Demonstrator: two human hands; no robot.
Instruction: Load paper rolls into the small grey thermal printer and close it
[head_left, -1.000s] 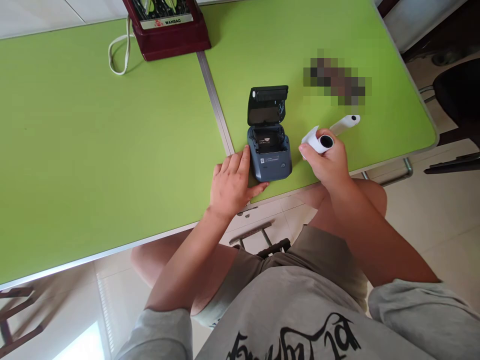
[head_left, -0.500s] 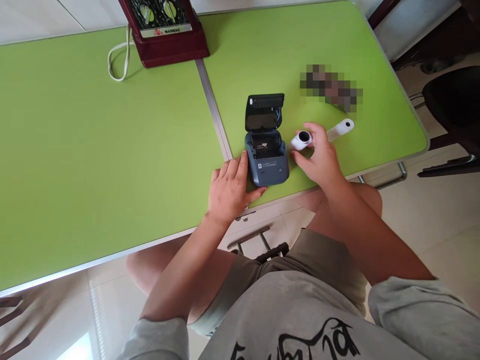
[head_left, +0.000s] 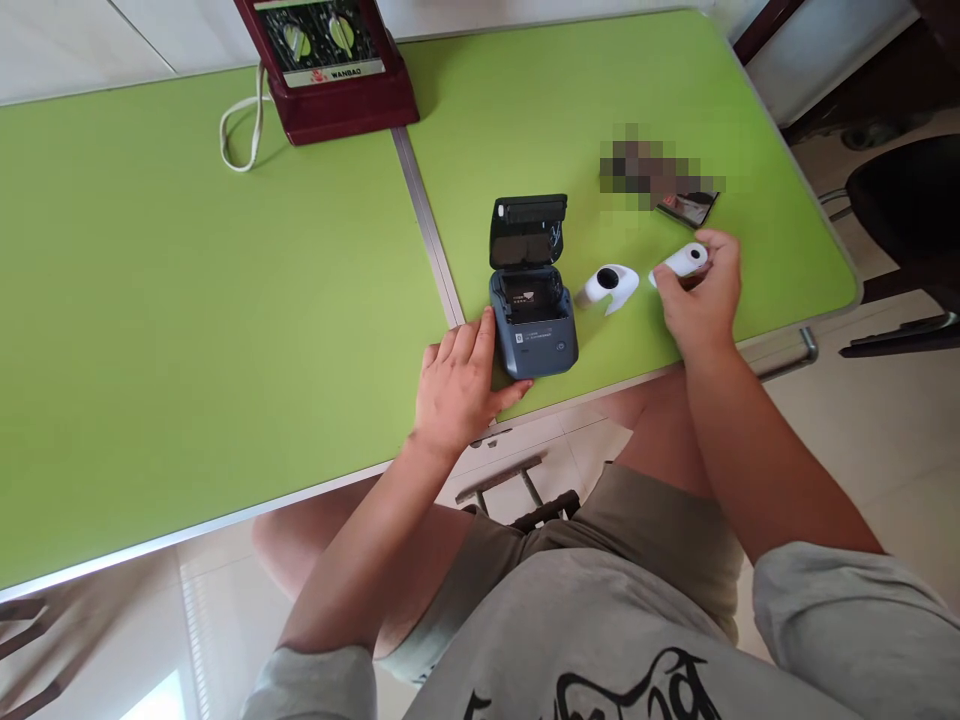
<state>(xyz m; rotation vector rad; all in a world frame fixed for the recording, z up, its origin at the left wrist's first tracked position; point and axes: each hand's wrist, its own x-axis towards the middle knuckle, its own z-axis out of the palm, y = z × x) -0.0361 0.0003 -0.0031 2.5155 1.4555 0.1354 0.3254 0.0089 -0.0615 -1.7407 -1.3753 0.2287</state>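
A grey-blue label printer (head_left: 536, 350) stands on the green table with its lid raised and the inner bay exposed. My left hand (head_left: 456, 388) braces it, the fingers along its left side and the thumb at its front edge. To its right lies a white label roll (head_left: 624, 278) with a dark core and a loose curled end, untouched. Farther right, my right hand (head_left: 705, 305) pinches a second, narrower white label roll (head_left: 681, 264) between thumb and fingers. Whether that roll still touches the table I cannot tell.
Behind the rolls lies a phone-like object (head_left: 691, 208), mostly blurred out. A dark red appliance (head_left: 341, 110) with two knobs and a white cord (head_left: 255, 140) stands at the back. A metal seam (head_left: 426, 215) crosses the table (head_left: 225, 300). A black chair (head_left: 907, 215) is at right.
My right hand has let go of the label roll beside the printer, moved right and taken hold of the other white roll. My left hand stays at the printer.
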